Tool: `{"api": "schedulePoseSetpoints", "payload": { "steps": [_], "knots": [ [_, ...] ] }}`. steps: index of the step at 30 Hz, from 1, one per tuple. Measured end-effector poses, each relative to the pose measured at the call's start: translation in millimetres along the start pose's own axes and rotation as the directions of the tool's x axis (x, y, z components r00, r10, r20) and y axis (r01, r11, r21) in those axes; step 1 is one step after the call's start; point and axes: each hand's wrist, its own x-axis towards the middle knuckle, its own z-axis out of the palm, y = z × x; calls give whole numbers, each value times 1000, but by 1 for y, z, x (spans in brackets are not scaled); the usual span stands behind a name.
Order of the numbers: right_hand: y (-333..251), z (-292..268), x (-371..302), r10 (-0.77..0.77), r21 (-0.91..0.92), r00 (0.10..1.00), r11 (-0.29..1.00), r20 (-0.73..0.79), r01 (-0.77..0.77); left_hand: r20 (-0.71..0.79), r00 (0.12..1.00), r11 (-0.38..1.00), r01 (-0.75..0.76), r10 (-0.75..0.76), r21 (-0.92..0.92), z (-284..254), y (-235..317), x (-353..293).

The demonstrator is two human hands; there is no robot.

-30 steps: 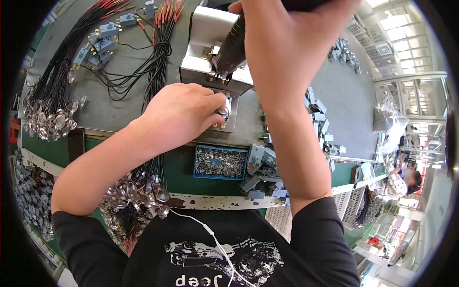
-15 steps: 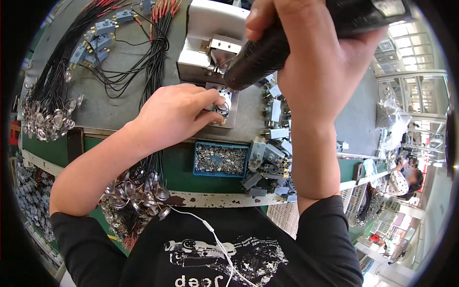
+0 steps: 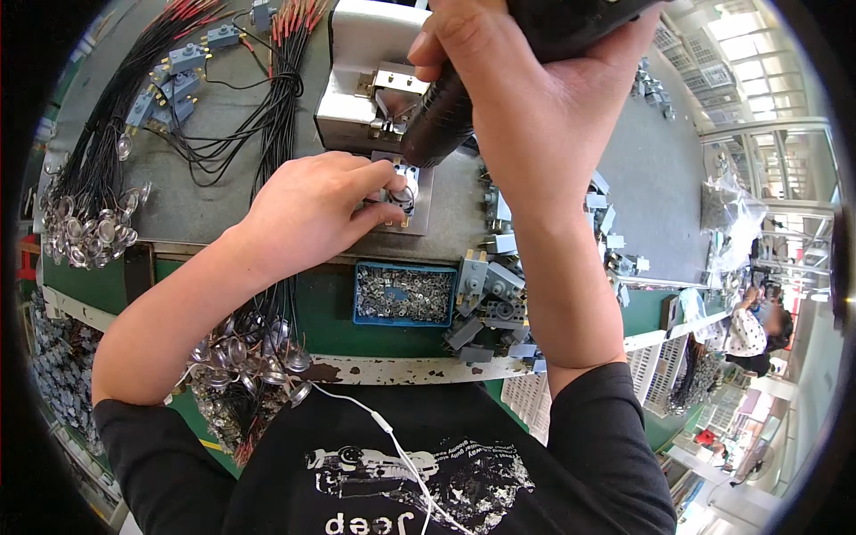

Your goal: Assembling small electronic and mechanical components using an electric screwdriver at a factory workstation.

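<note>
My right hand is wrapped round a black power screwdriver, its nose pointing down. That nose meets the far edge of a small grey switch body on a metal plate; the bit itself cannot be made out. From the left, my left hand pinches a round silver cap against the switch body with thumb and fingers. Just behind the plate stands a white metal fixture with a small bracket mechanism.
A blue tray of small metal pieces sits below the plate. Grey switch bodies are heaped to its right. Bundled black wires with red ends and silver caps lie left. A person is far right.
My right hand and the screwdriver have shifted left, and the tool stands more upright. My left hand keeps its pinch on the cap. The whole view has slid slightly.
</note>
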Motion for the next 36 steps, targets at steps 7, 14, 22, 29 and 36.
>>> {"api": "schedulePoseSetpoints", "payload": {
  "steps": [7,14,22,29,36],
  "knots": [
    [-38,29,-20,429,96,897,903,-107,-420,5,1000,1000,20,-20,-20,1,-3,-4],
    [-8,7,-8,-249,-10,952,967,176,255,-89,996,999,-32,31,-9,0,1,-1],
    [-14,-12,-11,277,-93,934,961,228,-262,-4,1000,1000,12,-12,-1,-4,3,0],
    [-18,17,-27,242,38,970,970,-32,-241,-23,1000,997,5,-7,-74,2,-1,-1],
    [-26,7,-26,278,-72,960,958,13,-277,-54,998,994,7,-13,-111,7,-3,-5]
  ]
}}
